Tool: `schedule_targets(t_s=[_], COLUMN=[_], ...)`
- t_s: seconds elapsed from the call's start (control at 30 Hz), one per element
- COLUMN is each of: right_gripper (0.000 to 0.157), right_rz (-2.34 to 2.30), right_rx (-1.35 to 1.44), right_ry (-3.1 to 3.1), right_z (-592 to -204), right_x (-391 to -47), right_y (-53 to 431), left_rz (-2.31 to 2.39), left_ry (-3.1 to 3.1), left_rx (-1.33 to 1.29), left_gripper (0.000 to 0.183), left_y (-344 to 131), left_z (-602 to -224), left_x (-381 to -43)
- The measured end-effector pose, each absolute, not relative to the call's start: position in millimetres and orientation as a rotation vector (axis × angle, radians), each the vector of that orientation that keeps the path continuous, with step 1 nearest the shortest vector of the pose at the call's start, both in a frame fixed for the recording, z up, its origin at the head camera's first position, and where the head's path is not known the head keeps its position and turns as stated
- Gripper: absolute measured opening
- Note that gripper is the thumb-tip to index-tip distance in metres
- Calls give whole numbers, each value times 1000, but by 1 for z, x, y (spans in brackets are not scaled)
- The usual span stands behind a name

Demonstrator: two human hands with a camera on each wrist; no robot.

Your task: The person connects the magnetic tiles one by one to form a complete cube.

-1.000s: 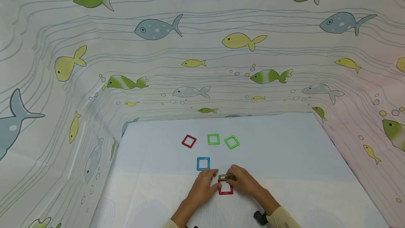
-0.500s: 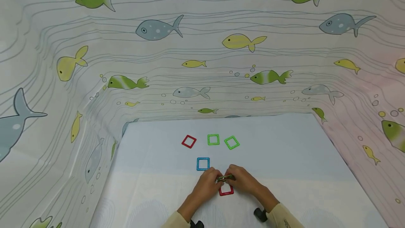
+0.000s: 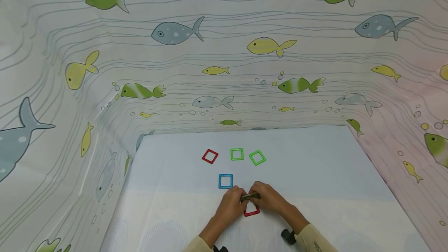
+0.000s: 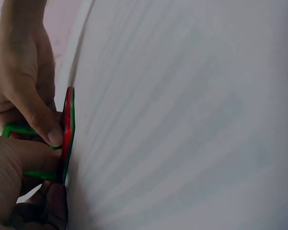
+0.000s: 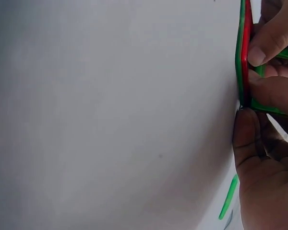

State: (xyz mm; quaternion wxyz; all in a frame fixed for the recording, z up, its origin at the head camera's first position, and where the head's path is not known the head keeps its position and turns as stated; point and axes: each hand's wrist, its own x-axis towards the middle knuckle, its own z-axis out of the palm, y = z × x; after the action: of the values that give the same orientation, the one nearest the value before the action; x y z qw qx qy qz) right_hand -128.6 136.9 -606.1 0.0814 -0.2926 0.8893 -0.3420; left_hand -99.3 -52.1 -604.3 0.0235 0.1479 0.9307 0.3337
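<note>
A red square building tile [image 3: 252,214], open in the middle, lies flat at the front of the table. A flat green layer [image 5: 238,57] shows against its underside in the wrist views. Standing up from the red tile's far edge is a green square tile [image 3: 254,195]. My left hand [image 3: 229,205] pinches this upright tile from the left, and my right hand [image 3: 267,198] pinches it from the right. In the left wrist view, thumbs press close to where the upright green tile [image 4: 19,128] meets the red tile [image 4: 67,108]. Fingers hide much of that joint.
Beyond the hands lie a blue square tile [image 3: 225,181], a red one [image 3: 210,156] and two green ones, one straight [image 3: 237,154] and one turned [image 3: 257,157]. A fish-patterned sheet [image 3: 217,84] rises behind and beside the white table [image 3: 168,189].
My left hand has closed in on the upright green tile, its fingers now gripping the left side. The red tile has turned slightly. Over the last half second the hands barely move.
</note>
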Motion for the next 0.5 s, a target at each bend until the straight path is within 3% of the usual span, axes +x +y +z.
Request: schedule_targets(t_s=[0.5], right_gripper=[23], right_rz=[-1032], right_rx=[-862], right_ry=[2549], right_z=[-584], right_x=[-142], right_y=[167], left_rz=[1117], left_ry=[2878], left_rx=[312], left_gripper=[11], left_y=[-50], left_z=[-606], left_x=[-93])
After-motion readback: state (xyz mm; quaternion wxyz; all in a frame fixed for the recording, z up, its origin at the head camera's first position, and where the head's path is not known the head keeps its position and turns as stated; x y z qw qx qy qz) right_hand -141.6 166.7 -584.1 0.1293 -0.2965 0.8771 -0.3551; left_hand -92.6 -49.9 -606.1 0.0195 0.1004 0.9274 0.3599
